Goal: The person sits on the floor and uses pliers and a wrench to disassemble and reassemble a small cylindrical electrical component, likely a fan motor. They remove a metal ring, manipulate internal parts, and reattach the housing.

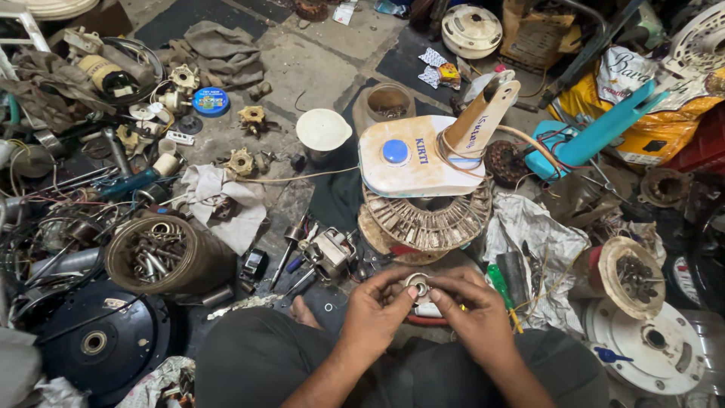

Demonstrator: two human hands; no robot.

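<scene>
Small round metal bearing (418,286) pinched between left hand (375,311) and right hand (476,317), both grips grasping it above the lap, close for inspection, fan base (420,157) on floor (317,68) beyond.

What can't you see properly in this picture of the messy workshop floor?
- Small round metal part, head view: both hands wrap it, so only its face shows; the left hand and right hand cover its sides.
- Cylindrical tin: its contents are a tangle of metal bits, too small to tell apart.
- White motor cover: cut off by the bottom edge.
- Red part under the hands: mostly hidden.
</scene>
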